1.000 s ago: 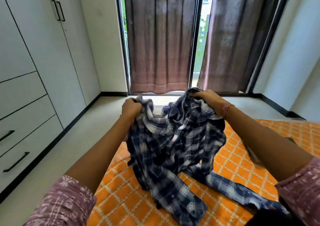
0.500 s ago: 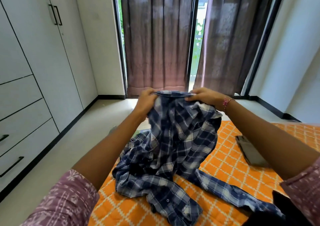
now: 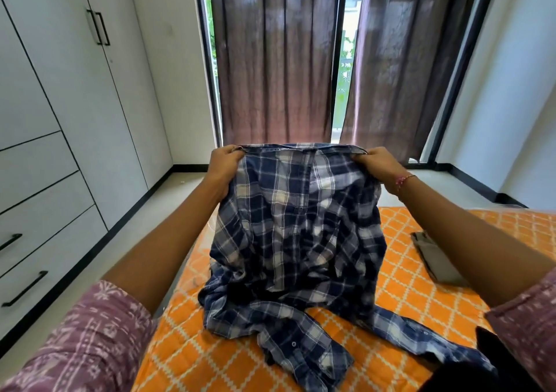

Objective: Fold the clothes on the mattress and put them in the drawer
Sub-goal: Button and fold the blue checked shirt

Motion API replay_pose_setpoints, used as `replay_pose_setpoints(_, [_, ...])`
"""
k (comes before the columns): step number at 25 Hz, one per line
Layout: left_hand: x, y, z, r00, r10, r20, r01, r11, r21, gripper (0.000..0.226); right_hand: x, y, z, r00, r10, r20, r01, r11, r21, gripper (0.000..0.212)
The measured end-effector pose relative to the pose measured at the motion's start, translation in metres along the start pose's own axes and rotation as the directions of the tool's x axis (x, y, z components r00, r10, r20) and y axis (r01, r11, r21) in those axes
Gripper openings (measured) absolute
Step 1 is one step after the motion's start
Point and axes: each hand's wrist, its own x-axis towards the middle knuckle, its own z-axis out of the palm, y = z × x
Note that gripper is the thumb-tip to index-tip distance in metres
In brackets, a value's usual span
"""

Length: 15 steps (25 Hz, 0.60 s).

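Observation:
A blue and white plaid shirt [image 3: 296,235] hangs spread between my hands above the orange patterned mattress [image 3: 421,301]. My left hand [image 3: 224,163] grips its top edge at the left end, and my right hand [image 3: 377,164] grips the same edge at the right end. The shirt's lower part and sleeves trail crumpled on the mattress. A folded grey garment [image 3: 436,259] lies on the mattress to the right. A dark garment [image 3: 493,358] shows at the lower right corner, partly hidden by my sleeve.
A white wardrobe with drawers [image 3: 33,241] and black handles stands along the left wall, all drawers closed. Grey floor [image 3: 126,241] runs between it and the mattress. Brown curtains [image 3: 276,60] cover the window ahead.
My hands have moved apart along the shirt's top edge and raised it, stretching the bunched shirt out flat between them.

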Motion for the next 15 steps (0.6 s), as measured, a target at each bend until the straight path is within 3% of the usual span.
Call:
replay_pose_setpoints(3, [-0.005,0.005,0.007,1.000,-0.018,0.009,0.019,0.994,-0.105,0.020,-0.011,-0.003,0.014,0.998,-0.017,0.052,0.015,0.999,0.045,0.030])
replay_pose_setpoints(6, [-0.015,0.014,0.029,0.985,0.079,0.154,-0.068,0.995,-0.076,0.016,-0.039,-0.020,0.044,0.908,-0.146,0.392,0.116,0.988,0.099,0.034])
replay_pose_setpoints(8, [-0.021,0.019,0.045,0.949,0.173,0.263,-0.162,0.985,-0.064,0.017,-0.051,-0.032,0.074,0.848,-0.210,0.487,0.185,0.978,0.098,0.040])
replay_pose_setpoints(10, [-0.026,0.018,0.049,0.912,0.271,0.308,-0.276,0.961,-0.026,0.013,-0.053,-0.044,0.098,0.884,-0.260,0.387,0.261,0.964,0.051,0.031])
replay_pose_setpoints(12, [-0.029,-0.004,0.038,0.889,0.376,0.260,-0.400,0.915,0.045,0.035,-0.048,-0.050,0.107,0.951,-0.207,0.228,0.177,0.973,0.146,0.028])
replay_pose_setpoints(13, [-0.033,-0.024,0.032,0.895,0.353,0.273,-0.381,0.923,0.052,0.053,-0.046,-0.053,0.107,0.971,-0.143,0.189,0.082,0.950,0.300,0.028])
replay_pose_setpoints(15, [-0.050,-0.074,0.027,0.892,0.115,0.437,-0.230,0.948,0.221,0.065,-0.042,-0.060,0.102,0.978,-0.053,0.201,-0.074,0.816,0.573,0.024])
